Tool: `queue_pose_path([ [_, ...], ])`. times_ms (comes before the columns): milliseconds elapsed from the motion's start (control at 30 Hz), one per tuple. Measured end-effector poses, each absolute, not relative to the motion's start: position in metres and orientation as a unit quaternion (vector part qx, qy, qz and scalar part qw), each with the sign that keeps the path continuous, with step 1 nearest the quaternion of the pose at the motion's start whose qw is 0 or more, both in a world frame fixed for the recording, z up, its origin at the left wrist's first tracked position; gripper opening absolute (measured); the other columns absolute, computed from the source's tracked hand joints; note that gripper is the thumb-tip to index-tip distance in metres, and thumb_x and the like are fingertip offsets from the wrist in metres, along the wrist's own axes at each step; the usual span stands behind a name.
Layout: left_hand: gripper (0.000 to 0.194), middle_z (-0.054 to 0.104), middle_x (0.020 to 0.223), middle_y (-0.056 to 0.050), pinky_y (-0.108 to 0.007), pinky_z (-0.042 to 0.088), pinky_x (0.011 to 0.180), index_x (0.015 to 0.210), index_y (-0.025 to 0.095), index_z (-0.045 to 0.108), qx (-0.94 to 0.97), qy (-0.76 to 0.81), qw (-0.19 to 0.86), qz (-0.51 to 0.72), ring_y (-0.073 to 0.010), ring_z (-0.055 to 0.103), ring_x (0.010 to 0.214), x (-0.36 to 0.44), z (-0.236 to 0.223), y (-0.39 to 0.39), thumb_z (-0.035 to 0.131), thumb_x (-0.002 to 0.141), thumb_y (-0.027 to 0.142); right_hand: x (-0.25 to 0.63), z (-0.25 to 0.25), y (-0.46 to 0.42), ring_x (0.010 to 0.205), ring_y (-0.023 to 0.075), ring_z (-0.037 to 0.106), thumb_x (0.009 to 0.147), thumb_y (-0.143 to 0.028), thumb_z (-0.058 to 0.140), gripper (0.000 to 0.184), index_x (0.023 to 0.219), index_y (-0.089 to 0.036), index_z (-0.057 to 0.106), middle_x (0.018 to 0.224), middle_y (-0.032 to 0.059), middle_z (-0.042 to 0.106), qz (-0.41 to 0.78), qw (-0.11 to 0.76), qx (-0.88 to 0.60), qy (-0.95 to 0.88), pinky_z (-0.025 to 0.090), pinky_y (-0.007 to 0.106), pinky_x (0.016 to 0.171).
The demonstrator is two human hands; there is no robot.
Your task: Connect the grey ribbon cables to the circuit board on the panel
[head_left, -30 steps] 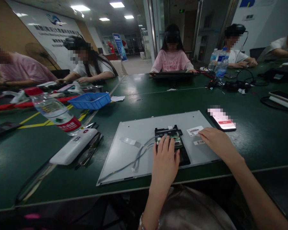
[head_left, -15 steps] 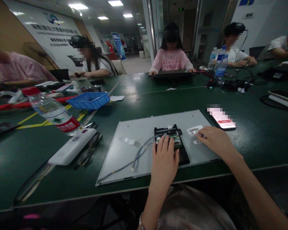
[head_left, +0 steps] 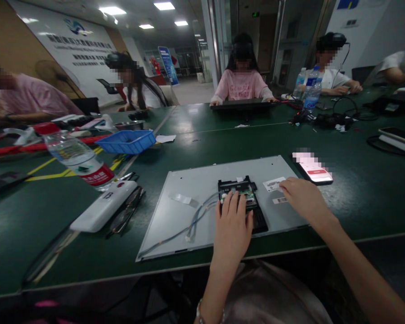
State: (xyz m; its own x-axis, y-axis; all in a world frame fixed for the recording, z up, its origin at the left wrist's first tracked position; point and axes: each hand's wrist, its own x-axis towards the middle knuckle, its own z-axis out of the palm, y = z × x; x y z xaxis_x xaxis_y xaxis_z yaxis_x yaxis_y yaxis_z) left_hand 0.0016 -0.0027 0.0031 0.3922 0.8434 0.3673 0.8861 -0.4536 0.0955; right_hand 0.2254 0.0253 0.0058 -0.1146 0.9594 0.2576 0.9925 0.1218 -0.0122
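A flat grey metal panel (head_left: 199, 180) lies on the green table in front of me. On it rests a black plastic frame (head_left: 261, 221) holding a green circuit board (head_left: 249, 196). My left hand (head_left: 233, 220) lies over the frame and board, fingers stretched out and covering part of them. Grey-blue cables (head_left: 175, 237) run from the frame's left side across the panel. My right hand (head_left: 305, 200) is curled with fingertips pinched at the edge of a white printed label (head_left: 272, 185). Whatever those fingertips hold, if anything, is hidden. A smaller label (head_left: 279, 200) is just below.
A lit phone (head_left: 315, 171) lies beyond my right hand. To the left are a white power bank (head_left: 103, 209), glasses (head_left: 128, 211), a tilted-looking water bottle (head_left: 77, 159) and a blue tray (head_left: 126, 143). Several people sit around the table.
My right hand has shifted very slightly, uncovering more of the smaller label. My left hand stays on the frame. Across the table at left, a person leans further forward.
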Motion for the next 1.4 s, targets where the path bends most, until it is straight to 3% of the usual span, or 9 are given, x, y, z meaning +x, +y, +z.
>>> queue_pose_path([
  [233,0.038,0.047,0.140,-0.009,-0.053,0.029,0.110,0.131,0.019,0.046,-0.830,-0.525,0.050,-0.180,-0.0251,0.035,0.135,0.001,0.003,-0.003,0.039,0.095,0.029,0.231,0.004,0.024,0.091,0.0224,0.064,0.091,-0.029,0.044,0.027,0.100,-0.018,0.067,0.101,0.0079,0.068,-0.061,0.195,-0.675,-0.709,0.047,0.033,0.076],
  [367,0.038,0.047,0.140,-0.010,-0.052,0.030,0.110,0.131,0.018,0.046,-0.831,-0.522,0.056,-0.184,-0.0254,0.035,0.134,0.001,0.003,-0.004,0.040,0.094,0.029,0.233,0.000,0.025,0.091,0.0234,0.063,0.089,-0.035,0.050,0.026,0.099,-0.018,0.067,0.099,0.0089,0.067,-0.048,0.162,-0.640,-0.750,0.048,0.034,0.076],
  [667,0.038,0.048,0.139,-0.010,-0.053,0.030,0.109,0.130,0.018,0.047,-0.832,-0.520,0.054,-0.186,-0.0260,0.036,0.134,0.001,0.003,-0.004,0.039,0.095,0.028,0.232,-0.002,0.024,0.086,0.0216,0.063,0.093,-0.017,0.040,0.028,0.093,-0.017,0.068,0.092,0.0100,0.066,-0.089,0.101,-0.637,-0.759,0.047,0.031,0.072],
  [933,0.037,0.048,0.139,-0.010,-0.053,0.031,0.109,0.129,0.018,0.047,-0.832,-0.520,0.062,-0.184,-0.0260,0.037,0.133,0.001,0.003,-0.003,0.039,0.095,0.029,0.225,0.006,0.025,0.082,0.0239,0.064,0.090,-0.036,0.049,0.027,0.092,-0.016,0.068,0.089,0.0106,0.066,-0.094,0.110,-0.644,-0.751,0.048,0.033,0.069],
  [1067,0.037,0.048,0.139,-0.009,-0.052,0.031,0.109,0.129,0.019,0.048,-0.831,-0.523,0.056,-0.183,-0.0257,0.037,0.133,0.001,0.003,-0.003,0.039,0.094,0.029,0.216,0.014,0.032,0.075,0.0231,0.065,0.089,-0.022,0.049,0.021,0.081,-0.015,0.067,0.080,0.0114,0.066,-0.099,0.068,-0.652,-0.749,0.047,0.032,0.064],
  [1200,0.037,0.048,0.138,-0.010,-0.053,0.030,0.109,0.129,0.019,0.048,-0.832,-0.519,0.057,-0.191,-0.0260,0.037,0.133,0.000,0.002,-0.003,0.040,0.094,0.029,0.211,0.015,0.036,0.071,0.0219,0.066,0.084,-0.003,0.044,0.026,0.075,-0.014,0.066,0.079,0.0125,0.067,-0.121,0.022,-0.658,-0.743,0.045,0.030,0.059],
  [1400,0.038,0.047,0.139,-0.010,-0.053,0.030,0.109,0.130,0.019,0.047,-0.832,-0.519,0.060,-0.187,-0.0260,0.036,0.134,0.000,0.002,-0.003,0.039,0.095,0.030,0.223,0.006,0.030,0.083,0.0227,0.066,0.091,-0.016,0.043,0.024,0.089,-0.016,0.068,0.088,0.0105,0.068,-0.082,0.085,-0.646,-0.754,0.048,0.032,0.071],
])
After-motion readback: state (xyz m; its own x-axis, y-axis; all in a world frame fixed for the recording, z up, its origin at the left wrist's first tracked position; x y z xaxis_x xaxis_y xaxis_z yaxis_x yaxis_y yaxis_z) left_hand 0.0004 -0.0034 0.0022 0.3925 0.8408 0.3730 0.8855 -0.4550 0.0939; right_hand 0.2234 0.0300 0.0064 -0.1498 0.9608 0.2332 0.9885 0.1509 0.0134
